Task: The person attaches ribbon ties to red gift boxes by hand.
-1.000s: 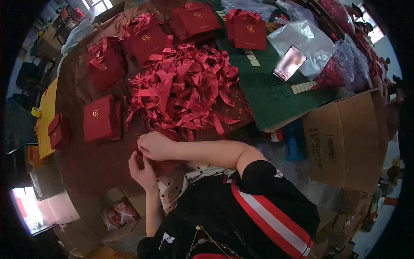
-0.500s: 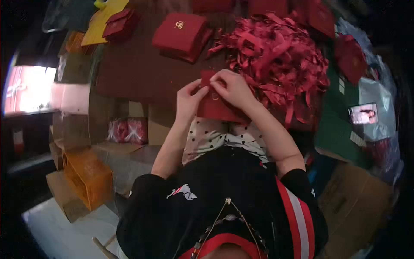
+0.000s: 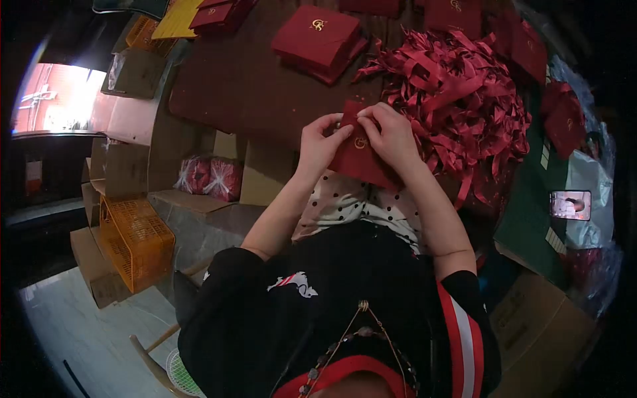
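Note:
A dark red pouch (image 3: 361, 159) with a gold logo lies at the table's front edge, above the lap. Its left upper edge is pinched between thumb and fingers of my left hand (image 3: 320, 146). My right hand (image 3: 391, 137) pinches the upper part on the other side, its fingertips close to the left ones. Whatever small part lies between the fingertips is too small to make out. Just right of my right hand spreads a heap of red ribbons (image 3: 458, 99). Behind the hands sits a stack of red pouches (image 3: 318, 40) with the same gold logo.
More red pouches (image 3: 453, 14) line the back. On the right, a phone (image 3: 570, 205) rests by a silvery plastic bag (image 3: 590, 172) on a green board (image 3: 531, 229). An orange crate (image 3: 136, 242), cardboard boxes (image 3: 123, 162) and bagged red items (image 3: 211, 178) stand at the left.
The view has swung down and left, so the table things appear shifted. My right hand no longer overlaps the left; both now hold the pouch, its logo showing between them.

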`<action>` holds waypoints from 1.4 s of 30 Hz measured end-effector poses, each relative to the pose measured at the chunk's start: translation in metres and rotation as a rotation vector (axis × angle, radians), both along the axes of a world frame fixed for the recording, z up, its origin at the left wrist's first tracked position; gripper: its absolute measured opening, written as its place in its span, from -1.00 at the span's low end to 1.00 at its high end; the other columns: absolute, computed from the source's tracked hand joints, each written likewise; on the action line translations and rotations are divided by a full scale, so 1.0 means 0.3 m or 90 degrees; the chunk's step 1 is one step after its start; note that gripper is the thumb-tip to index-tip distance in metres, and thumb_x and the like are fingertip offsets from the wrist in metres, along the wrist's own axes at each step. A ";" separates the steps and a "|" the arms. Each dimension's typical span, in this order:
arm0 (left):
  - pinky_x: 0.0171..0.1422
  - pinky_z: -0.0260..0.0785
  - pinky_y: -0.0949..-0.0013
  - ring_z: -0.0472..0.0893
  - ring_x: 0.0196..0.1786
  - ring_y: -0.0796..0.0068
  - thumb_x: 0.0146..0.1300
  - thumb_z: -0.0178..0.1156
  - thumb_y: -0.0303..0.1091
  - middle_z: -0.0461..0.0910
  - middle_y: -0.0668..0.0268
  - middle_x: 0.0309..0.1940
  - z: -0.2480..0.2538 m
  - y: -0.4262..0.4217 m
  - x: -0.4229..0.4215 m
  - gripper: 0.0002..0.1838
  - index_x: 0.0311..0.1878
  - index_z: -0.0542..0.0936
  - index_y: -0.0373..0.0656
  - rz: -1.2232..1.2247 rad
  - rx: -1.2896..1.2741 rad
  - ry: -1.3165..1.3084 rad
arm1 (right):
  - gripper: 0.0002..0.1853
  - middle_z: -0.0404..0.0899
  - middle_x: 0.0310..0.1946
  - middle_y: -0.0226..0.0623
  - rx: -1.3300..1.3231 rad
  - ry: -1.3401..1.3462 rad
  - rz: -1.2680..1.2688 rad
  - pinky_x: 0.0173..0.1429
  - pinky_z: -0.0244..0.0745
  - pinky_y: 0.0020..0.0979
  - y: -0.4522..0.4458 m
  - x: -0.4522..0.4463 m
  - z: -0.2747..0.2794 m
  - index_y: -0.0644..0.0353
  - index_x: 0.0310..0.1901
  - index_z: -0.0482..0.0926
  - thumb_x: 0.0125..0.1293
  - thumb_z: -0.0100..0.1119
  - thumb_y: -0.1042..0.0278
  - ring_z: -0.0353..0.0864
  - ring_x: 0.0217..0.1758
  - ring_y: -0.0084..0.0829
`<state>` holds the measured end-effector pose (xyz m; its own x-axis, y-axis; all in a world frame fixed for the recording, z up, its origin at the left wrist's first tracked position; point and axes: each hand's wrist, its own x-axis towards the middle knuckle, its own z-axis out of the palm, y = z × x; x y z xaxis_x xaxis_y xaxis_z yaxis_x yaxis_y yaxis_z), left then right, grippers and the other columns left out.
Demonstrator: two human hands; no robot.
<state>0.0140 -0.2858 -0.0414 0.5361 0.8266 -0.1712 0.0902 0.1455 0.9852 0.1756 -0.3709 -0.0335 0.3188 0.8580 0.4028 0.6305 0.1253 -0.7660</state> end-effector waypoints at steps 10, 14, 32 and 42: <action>-0.07 0.49 0.50 0.60 -0.21 0.67 0.19 0.43 -0.47 0.71 0.35 -0.27 -0.002 -0.027 0.015 -0.67 0.02 0.71 -0.34 0.028 0.117 0.065 | -0.91 0.55 -0.27 -0.14 0.015 -0.158 -0.012 -0.11 0.55 -0.16 0.004 -0.037 0.003 0.25 -0.20 0.54 0.29 0.24 0.49 0.62 -0.17 -0.05; -0.02 0.50 0.44 0.66 -0.17 0.54 0.17 0.42 -0.45 0.73 0.22 -0.20 -0.032 -0.031 0.015 -0.66 0.03 0.71 -0.33 0.035 0.225 0.063 | -0.89 0.54 -0.21 -0.12 -0.011 -0.231 0.002 -0.11 0.63 -0.17 0.013 -0.038 -0.021 0.26 -0.23 0.53 0.22 0.23 0.52 0.62 -0.16 -0.09; 0.19 0.47 0.34 0.66 0.06 0.37 0.23 0.36 -0.50 0.70 0.17 -0.10 -0.021 -0.020 -0.005 -0.55 0.22 0.63 -0.22 -0.030 0.252 0.021 | -0.85 0.67 -0.29 -0.16 -0.030 0.131 -0.037 -0.17 0.56 -0.32 0.031 -0.018 -0.041 0.31 -0.18 0.64 0.30 0.30 0.42 0.69 -0.27 -0.27; 0.12 0.54 0.45 0.66 0.00 0.51 0.33 0.31 -0.53 0.69 0.23 0.00 0.058 -0.011 -0.038 -0.58 0.26 0.59 -0.36 -0.039 -0.165 -0.137 | -0.88 0.67 -0.20 -0.22 -0.011 0.252 -0.008 -0.05 0.55 -0.33 -0.018 -0.042 0.036 0.29 -0.11 0.63 0.41 0.24 0.43 0.69 -0.14 -0.30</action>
